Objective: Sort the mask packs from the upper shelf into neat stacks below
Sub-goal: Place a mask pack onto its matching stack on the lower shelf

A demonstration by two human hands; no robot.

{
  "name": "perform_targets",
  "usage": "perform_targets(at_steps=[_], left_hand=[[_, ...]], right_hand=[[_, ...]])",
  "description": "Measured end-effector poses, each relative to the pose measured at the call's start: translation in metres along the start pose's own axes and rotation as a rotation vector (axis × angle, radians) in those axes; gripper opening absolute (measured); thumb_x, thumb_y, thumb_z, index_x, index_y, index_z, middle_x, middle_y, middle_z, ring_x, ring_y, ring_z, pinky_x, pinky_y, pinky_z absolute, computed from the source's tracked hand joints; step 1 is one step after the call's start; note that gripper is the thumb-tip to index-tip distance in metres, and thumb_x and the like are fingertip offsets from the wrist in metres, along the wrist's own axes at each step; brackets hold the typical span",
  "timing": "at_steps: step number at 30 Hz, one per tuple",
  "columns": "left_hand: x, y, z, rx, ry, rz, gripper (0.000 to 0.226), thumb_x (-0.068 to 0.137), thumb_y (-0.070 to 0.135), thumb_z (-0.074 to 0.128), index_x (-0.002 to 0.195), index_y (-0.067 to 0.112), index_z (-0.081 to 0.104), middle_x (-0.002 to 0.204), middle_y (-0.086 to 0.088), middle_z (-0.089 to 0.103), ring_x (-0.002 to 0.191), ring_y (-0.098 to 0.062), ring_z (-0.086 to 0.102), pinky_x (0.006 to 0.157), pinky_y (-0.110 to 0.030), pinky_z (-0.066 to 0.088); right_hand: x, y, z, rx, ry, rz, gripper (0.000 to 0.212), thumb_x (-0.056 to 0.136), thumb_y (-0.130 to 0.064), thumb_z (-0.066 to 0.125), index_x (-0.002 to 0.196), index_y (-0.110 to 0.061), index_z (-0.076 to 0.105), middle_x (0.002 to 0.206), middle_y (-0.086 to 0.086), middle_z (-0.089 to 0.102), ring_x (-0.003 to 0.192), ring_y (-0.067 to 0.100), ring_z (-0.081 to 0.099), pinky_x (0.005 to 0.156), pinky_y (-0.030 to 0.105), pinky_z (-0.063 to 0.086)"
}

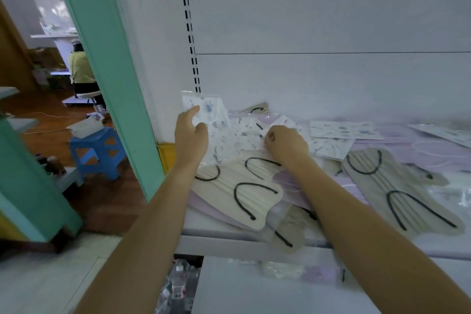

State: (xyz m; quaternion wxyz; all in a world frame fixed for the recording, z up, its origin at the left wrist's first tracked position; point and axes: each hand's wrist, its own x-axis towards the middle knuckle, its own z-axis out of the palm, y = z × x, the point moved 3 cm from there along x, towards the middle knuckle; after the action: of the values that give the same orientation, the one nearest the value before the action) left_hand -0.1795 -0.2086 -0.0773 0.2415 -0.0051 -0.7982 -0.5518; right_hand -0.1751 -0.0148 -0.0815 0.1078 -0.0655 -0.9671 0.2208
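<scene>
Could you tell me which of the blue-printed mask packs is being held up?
The leftmost pack, which the left hand grips upright against the back panel; the rest lie flat.

Blue stool (95, 153), 9 o'clock, white box (85, 127) on top; green post (107, 71), 10 o'clock; bottles (178, 285), 6 o'clock.

Around the fingers (193, 110) lie at least four beige pleated black-looped masks (229, 187) and five white blue-printed plastic packs (342, 130).
</scene>
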Motion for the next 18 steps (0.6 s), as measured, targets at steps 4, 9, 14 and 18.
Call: perform_targets(at_steps=[4, 9, 14, 18], left_hand=[[-0.003, 0.0, 0.002, -0.035, -0.055, -0.103, 0.03, 0.1, 0.024, 0.036, 0.123, 0.018, 0.055, 0.114, 0.009, 0.053, 0.091, -0.003, 0.054, 0.076, -0.009, 0.046], [0.0, 0.001, 0.015, 0.022, -0.244, -0.113, 0.034, 0.1, 0.04, 0.032, 0.097, 0.018, 0.058, 0.097, -0.003, 0.059, 0.091, -0.017, 0.056, 0.081, -0.033, 0.042], [-0.004, -0.006, 0.008, 0.112, -0.22, -0.058, 0.064, 0.09, -0.005, 0.042, 0.148, 0.015, 0.022, 0.151, -0.005, 0.026, 0.137, -0.018, 0.028, 0.103, -0.019, 0.025], [-0.002, -0.003, 0.001, 0.016, -0.109, -0.086, 0.061, 0.089, -0.01, 0.032, 0.142, 0.019, 0.036, 0.139, -0.001, 0.031, 0.095, -0.004, 0.048, 0.06, 0.0, 0.04]], right_hand=[[-0.006, -0.003, -0.014, 0.432, 0.303, -0.103, 0.016, 0.099, -0.016, 0.033, 0.097, -0.009, 0.046, 0.064, 0.0, 0.045, 0.057, 0.019, 0.044, 0.051, 0.028, 0.032], [-0.02, -0.023, -0.002, 0.386, -0.047, -0.485, 0.017, 0.098, -0.018, 0.042, 0.104, -0.012, 0.057, 0.076, -0.016, 0.054, 0.064, -0.003, 0.049, 0.059, 0.01, 0.037], [-0.011, -0.017, 0.012, 0.257, -0.105, -0.406, 0.041, 0.098, -0.035, 0.04, 0.135, -0.018, 0.044, 0.134, -0.001, 0.053, 0.12, 0.016, 0.049, 0.098, 0.029, 0.037], [-0.002, -0.007, 0.02, -0.079, -0.236, -0.288, 0.059, 0.091, -0.049, 0.048, 0.142, -0.024, 0.035, 0.136, 0.003, 0.05, 0.125, 0.025, 0.044, 0.104, 0.038, 0.034]])
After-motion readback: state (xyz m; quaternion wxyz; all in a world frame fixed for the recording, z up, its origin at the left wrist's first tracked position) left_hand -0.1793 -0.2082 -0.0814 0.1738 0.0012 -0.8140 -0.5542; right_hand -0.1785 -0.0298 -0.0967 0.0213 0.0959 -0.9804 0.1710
